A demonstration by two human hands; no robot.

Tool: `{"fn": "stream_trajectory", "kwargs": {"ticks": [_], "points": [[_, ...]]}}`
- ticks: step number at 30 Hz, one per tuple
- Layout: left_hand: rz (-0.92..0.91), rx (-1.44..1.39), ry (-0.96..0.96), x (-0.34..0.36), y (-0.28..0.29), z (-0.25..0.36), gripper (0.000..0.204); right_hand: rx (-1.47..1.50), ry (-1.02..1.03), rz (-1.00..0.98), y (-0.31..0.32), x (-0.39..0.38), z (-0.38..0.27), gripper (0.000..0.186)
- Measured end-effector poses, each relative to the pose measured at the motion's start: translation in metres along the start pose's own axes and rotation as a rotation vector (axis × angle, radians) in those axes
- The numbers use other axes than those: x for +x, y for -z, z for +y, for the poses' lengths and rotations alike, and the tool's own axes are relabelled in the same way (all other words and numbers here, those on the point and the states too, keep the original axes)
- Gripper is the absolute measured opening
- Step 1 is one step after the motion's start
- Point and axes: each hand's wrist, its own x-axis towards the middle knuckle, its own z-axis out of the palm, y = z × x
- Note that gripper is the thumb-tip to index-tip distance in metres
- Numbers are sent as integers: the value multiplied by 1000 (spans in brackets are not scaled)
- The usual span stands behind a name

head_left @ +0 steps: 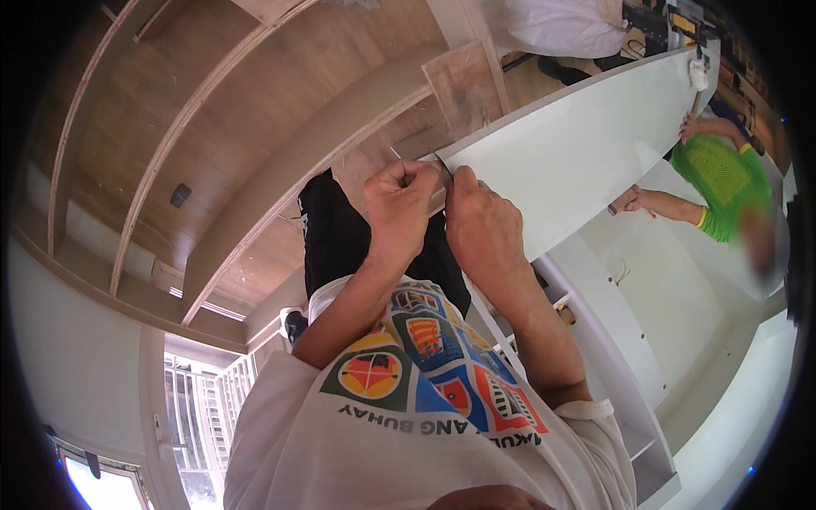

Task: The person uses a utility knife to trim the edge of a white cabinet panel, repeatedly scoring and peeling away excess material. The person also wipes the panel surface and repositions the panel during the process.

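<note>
My left hand [398,200] is closed, with thumb and fingers pinched together in front of my body. Close beside it, my right hand [484,214] is closed too, its knuckles upward. A thin dark strip [443,163] shows between the two hands, its lower end at my right fingers. What my left fingers pinch is hidden. Just beyond the left hand is a small flat grey-brown piece [421,143]. A long white panel [578,144] stretches from my right hand toward the far right, its near corner next to my fingers.
At the right, a person in a green shirt [722,178] holds a small brown block [620,201] against the panel's edge. Wooden framing [246,246] curves across the left over a wood-look floor [340,93]. A white cabinet [595,340] stands at lower right. A white sack [561,30] lies at the back.
</note>
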Motion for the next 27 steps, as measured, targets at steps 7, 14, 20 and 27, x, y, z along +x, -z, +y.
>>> {"fn": "stream_trajectory", "kwargs": {"ticks": [7,14,20,27], "points": [[-15,60,-41,-1,1,0,7,35,-12,20,2,-4,-3,12],[23,65,-98,1,-1,-1,9,-9,8,-21,3,9,-7,11],[-21,36,-62,18,12,-16,11,-4,6,-29,-6,13,-8,9],[-56,164,3,2,11,-5,11,54,23,147,-4,-12,-9,10]]}}
